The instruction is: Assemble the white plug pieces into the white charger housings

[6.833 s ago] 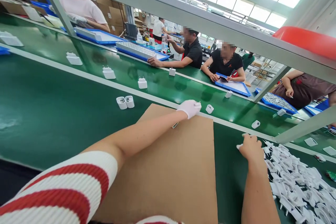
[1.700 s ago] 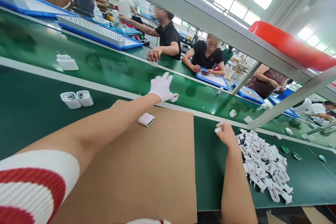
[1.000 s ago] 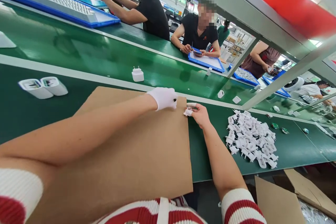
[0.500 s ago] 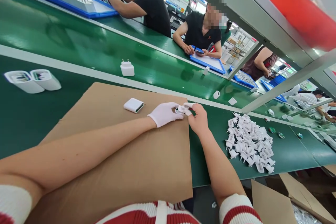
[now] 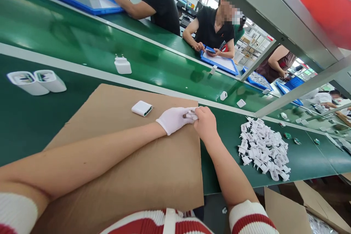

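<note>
In the head view my left hand (image 5: 172,120), in a white glove, is closed on a small white charger (image 5: 191,115) above the right edge of a cardboard sheet (image 5: 153,168). My right hand (image 5: 205,121) meets it from the right, fingers bent and pressed on the same charger. The fingers cover most of it, so how its parts sit together is hidden. On the cardboard, left of my gloved hand, lies a white charger housing (image 5: 142,108) with its open end showing a green board. A heap of white plug covers with pins (image 5: 263,148) lies right of my right forearm.
Two open white housings (image 5: 38,82) lie at the far left. A white plug charger (image 5: 123,65) and several white pieces sit on the green conveyor belt (image 5: 153,69). Small circuit boards (image 5: 287,135) lie beyond the heap. A metal shelf frame (image 5: 274,18) slants overhead; co-workers sit across.
My right fingers have closed in further over the charger, hiding more of it. The plug charger on the belt has shifted left in view. The camera has moved slightly.
</note>
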`<state>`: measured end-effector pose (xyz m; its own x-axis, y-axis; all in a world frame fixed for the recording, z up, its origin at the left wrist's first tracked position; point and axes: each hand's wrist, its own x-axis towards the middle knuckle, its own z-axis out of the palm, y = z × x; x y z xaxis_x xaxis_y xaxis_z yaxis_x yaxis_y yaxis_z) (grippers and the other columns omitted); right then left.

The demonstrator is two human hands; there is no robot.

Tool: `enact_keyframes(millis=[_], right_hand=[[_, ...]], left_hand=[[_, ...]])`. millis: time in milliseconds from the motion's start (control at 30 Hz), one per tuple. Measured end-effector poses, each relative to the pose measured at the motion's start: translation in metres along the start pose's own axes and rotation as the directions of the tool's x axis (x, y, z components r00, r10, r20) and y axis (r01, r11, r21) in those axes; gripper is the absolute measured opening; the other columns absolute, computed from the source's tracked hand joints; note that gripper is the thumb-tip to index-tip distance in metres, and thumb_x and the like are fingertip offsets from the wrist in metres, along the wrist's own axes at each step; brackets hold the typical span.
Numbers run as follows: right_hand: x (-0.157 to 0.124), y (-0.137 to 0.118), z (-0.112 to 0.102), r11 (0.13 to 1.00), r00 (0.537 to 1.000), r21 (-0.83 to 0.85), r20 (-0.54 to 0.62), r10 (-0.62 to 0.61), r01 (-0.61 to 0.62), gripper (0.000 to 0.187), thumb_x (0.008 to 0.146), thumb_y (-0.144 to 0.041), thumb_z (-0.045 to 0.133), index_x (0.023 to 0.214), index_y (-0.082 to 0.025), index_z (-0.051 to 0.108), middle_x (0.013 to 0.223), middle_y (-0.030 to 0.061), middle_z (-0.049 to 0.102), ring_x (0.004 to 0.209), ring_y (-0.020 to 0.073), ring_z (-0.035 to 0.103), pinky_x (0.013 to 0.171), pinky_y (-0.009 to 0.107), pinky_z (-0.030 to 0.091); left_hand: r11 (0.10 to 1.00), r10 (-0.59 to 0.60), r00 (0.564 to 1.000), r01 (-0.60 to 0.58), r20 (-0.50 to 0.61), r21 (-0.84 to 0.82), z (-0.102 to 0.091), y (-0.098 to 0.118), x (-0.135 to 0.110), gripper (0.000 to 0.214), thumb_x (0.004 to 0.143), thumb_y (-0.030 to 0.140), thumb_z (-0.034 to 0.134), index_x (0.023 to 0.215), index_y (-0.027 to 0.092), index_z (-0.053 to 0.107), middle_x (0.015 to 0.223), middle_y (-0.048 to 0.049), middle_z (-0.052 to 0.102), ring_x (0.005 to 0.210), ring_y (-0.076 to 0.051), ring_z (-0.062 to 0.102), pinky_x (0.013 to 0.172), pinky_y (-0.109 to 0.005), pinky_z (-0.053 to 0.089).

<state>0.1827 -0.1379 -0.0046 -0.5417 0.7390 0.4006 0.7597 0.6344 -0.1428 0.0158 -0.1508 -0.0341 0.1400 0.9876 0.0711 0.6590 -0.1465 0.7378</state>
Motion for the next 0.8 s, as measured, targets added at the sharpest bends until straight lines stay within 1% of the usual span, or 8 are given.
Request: enact_keyframes(millis=[233, 333, 400, 467, 600, 667, 733, 800], right_hand=[[0.001, -0.004, 0.002, 0.955, 0.978, 0.21, 0.081, 0.195, -0.208, 0.04, 0.078, -0.002, 0.055, 0.106, -0.024, 0.07, 0.096, 0.0028, 0.069, 0.09, 0.0215, 0.06, 0.076, 0.029, 0.047], [0.001, 0.02, 0.0, 0.864, 0.95, 0.393, 0.116, 0.291, -0.313, 0.047, 0.09, -0.018, 0.063, 0.137, -0.027, 0.062, 0.114, 0.0032, 0.071, 0.1, 0.0199, 0.065, 0.09, 0.031, 0.053], [-0.002, 0.048, -0.007, 0.842, 0.903, 0.336, 0.076, 0.422, -0.422, 0.055, 0.095, -0.031, 0.064, 0.148, -0.025, 0.053, 0.133, 0.009, 0.065, 0.116, 0.0223, 0.063, 0.1, 0.035, 0.052], [-0.011, 0.08, -0.019, 0.794, 0.8, 0.114, 0.011, 0.6, -0.597, 0.053, 0.098, -0.032, 0.062, 0.149, -0.018, 0.054, 0.149, 0.0174, 0.054, 0.137, 0.0295, 0.052, 0.112, 0.042, 0.044], [-0.032, 0.132, -0.042, 0.4, 0.412, -0.219, -0.007, 0.911, -0.89, 0.056, 0.097, -0.023, 0.058, 0.149, -0.005, 0.05, 0.158, 0.0313, 0.04, 0.153, 0.0452, 0.03, 0.118, 0.062, 0.03], [-0.038, 0.144, -0.047, 0.297, 0.298, -0.233, 0.031, 0.954, -0.926, 0.054, 0.096, -0.018, 0.057, 0.147, -0.002, 0.051, 0.156, 0.0345, 0.04, 0.15, 0.0475, 0.032, 0.113, 0.064, 0.035], [-0.039, 0.146, -0.048, 0.339, 0.333, -0.208, 0.068, 0.941, -0.917, 0.047, 0.093, -0.012, 0.056, 0.14, -0.004, 0.058, 0.15, 0.0325, 0.046, 0.144, 0.0441, 0.041, 0.108, 0.056, 0.043], [-0.036, 0.139, -0.046, 0.456, 0.445, -0.173, 0.1, 0.89, -0.873, 0.042, 0.091, -0.008, 0.057, 0.133, -0.009, 0.064, 0.144, 0.0268, 0.054, 0.138, 0.0382, 0.048, 0.104, 0.045, 0.047]], left_hand=[[0.94, -0.105, 0.992, 0.079, 0.062, 0.331, -0.013, 0.014, 0.0, 0.034, 0.091, 0.054, 0.056, 0.1, 0.028, 0.075, 0.109, -0.0055, 0.078, 0.105, -0.031, 0.071, 0.087, -0.035, 0.051], [0.941, -0.102, 0.977, 0.034, 0.189, 0.336, -0.03, 0.02, 0.013, 0.037, 0.088, 0.059, 0.056, 0.088, 0.026, 0.073, 0.099, -0.0049, 0.078, 0.095, -0.028, 0.071, 0.082, -0.033, 0.05], [0.918, -0.108, 0.978, 0.03, 0.176, 0.397, -0.045, 0.021, 0.029, 0.041, 0.088, 0.061, 0.054, 0.083, 0.024, 0.071, 0.093, -0.0058, 0.077, 0.09, -0.027, 0.068, 0.081, -0.033, 0.049], [0.872, -0.122, 0.987, 0.054, 0.109, 0.487, -0.061, 0.018, 0.052, 0.046, 0.089, 0.062, 0.05, 0.086, 0.021, 0.071, 0.097, -0.0086, 0.076, 0.09, -0.028, 0.067, 0.081, -0.033, 0.048], [0.789, -0.207, 0.978, 0.162, 0.007, 0.592, -0.088, -0.003, 0.098, 0.059, 0.09, 0.063, 0.042, 0.099, 0.014, 0.073, 0.107, -0.0156, 0.075, 0.089, -0.029, 0.067, 0.08, -0.032, 0.048], [0.763, -0.265, 0.963, 0.242, -0.052, 0.599, -0.098, -0.02, 0.115, 0.064, 0.09, 0.063, 0.041, 0.109, 0.011, 0.073, 0.11, -0.0172, 0.074, 0.089, -0.028, 0.066, 0.08, -0.032, 0.049], [0.743, -0.316, 0.944, 0.306, -0.091, 0.595, -0.106, -0.04, 0.126, 0.064, 0.089, 0.059, 0.043, 0.115, 0.009, 0.072, 0.113, -0.0187, 0.073, 0.089, -0.029, 0.066, 0.081, -0.033, 0.051], [0.755, -0.324, 0.94, 0.327, -0.111, 0.568, -0.113, -0.057, 0.133, 0.061, 0.084, 0.056, 0.05, 0.112, 0.007, 0.073, 0.11, -0.0205, 0.073, 0.088, -0.03, 0.066, 0.082, -0.037, 0.052]])
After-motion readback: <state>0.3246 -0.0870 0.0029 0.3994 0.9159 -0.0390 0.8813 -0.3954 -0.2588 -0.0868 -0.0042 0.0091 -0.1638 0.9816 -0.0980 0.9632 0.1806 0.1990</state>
